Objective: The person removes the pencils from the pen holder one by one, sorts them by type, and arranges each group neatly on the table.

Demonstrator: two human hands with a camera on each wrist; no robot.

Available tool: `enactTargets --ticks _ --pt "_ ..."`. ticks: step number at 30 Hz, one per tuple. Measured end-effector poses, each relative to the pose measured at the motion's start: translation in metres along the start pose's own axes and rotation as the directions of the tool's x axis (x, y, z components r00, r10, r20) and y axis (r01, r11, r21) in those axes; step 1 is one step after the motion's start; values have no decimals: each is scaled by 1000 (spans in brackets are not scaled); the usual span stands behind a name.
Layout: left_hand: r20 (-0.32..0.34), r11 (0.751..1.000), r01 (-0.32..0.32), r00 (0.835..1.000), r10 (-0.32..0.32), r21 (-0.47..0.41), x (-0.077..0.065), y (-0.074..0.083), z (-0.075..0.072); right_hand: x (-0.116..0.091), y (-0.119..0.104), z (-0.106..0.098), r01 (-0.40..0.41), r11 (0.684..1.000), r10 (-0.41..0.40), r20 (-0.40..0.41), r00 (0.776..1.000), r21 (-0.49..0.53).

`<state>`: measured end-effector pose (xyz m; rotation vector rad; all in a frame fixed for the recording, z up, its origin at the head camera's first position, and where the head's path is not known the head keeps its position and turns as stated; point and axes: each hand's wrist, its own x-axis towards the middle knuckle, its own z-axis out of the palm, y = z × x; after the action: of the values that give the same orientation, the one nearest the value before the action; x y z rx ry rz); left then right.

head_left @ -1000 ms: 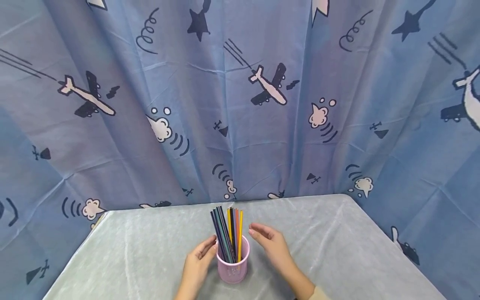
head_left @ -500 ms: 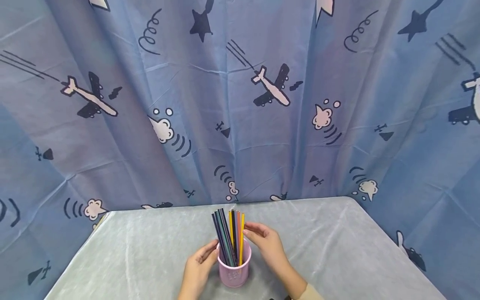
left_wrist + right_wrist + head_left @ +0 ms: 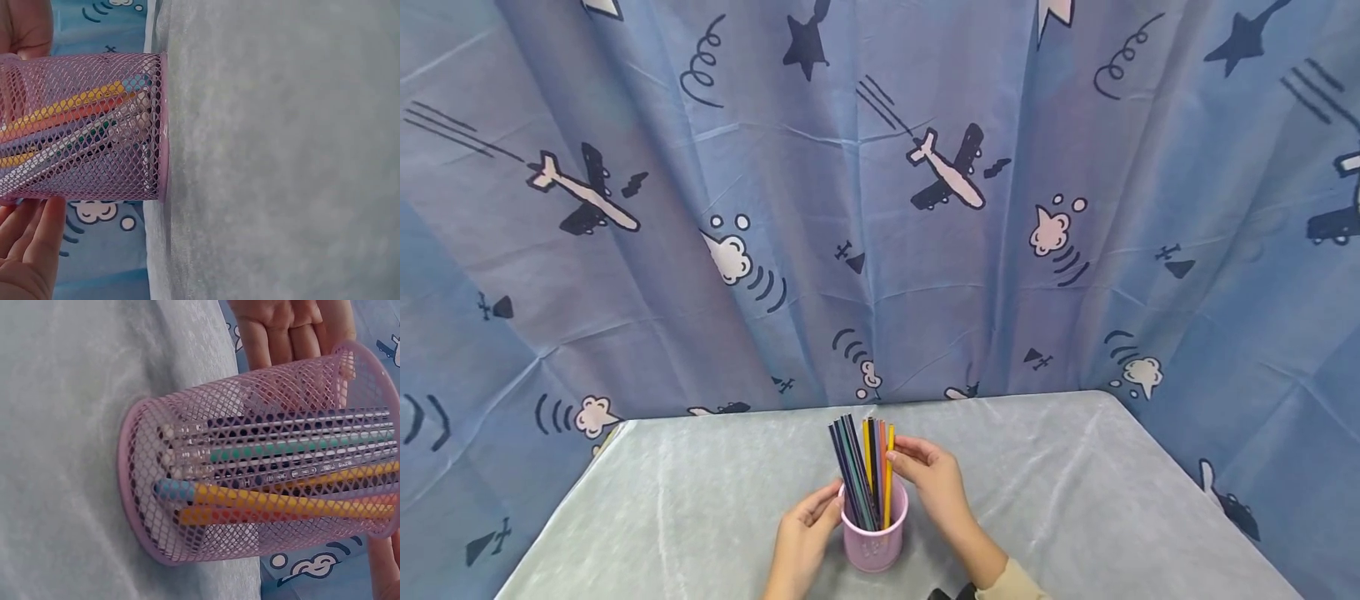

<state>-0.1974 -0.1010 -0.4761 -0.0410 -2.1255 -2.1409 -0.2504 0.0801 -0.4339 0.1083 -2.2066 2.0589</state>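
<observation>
A pink mesh pencil cup (image 3: 874, 552) stands upright on the table, holding dark pencils (image 3: 854, 475) leaning left plus orange and yellow ones. My left hand (image 3: 805, 537) holds the cup's left side, fingertips and thumb at its rim. In the right wrist view, the fingers show partly through the mesh. My right hand (image 3: 942, 492) reaches in from the right and pinches the upper part of a yellow pencil (image 3: 887, 500) with thumb and index finger. The blue end of a yellow pencil (image 3: 237, 497) shows near the cup's bottom in the right wrist view.
A pale grey cloth (image 3: 715, 492) covers the table. Behind it hangs a blue curtain (image 3: 820, 208) printed with planes and clouds. Part of a black object (image 3: 957, 592) shows beside the beige right sleeve (image 3: 1011, 583).
My right hand has moved left from beside the cup to the yellow pencil and closed its thumb and finger on it. My left hand stays at the cup, and the whole view has shifted slightly.
</observation>
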Motion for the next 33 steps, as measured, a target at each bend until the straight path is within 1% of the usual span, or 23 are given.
enactTargets --ticks 4,11,16,24,28,33 --pt "8 1000 -7 1000 7 -3 0 0 0 2 1 1 5 1000 -5 -5 1000 10" --pt "11 1000 -1 1000 1 14 0 0 -1 4 1 2 -20 1000 20 -12 1000 12" --pt "23 1000 -8 1000 7 5 1 -1 -1 8 -5 2 -24 999 25 -38 999 40" --pt "12 1000 5 1000 -5 -5 1 -1 -1 11 -25 -6 -19 996 25 -62 998 87" --pt "2 1000 13 1000 -13 -3 2 -2 0 13 -39 -15 15 991 -4 -80 997 130" --pt "-4 1000 2 1000 -2 3 3 -2 0 16 -56 -31 71 984 -51 -121 991 161"
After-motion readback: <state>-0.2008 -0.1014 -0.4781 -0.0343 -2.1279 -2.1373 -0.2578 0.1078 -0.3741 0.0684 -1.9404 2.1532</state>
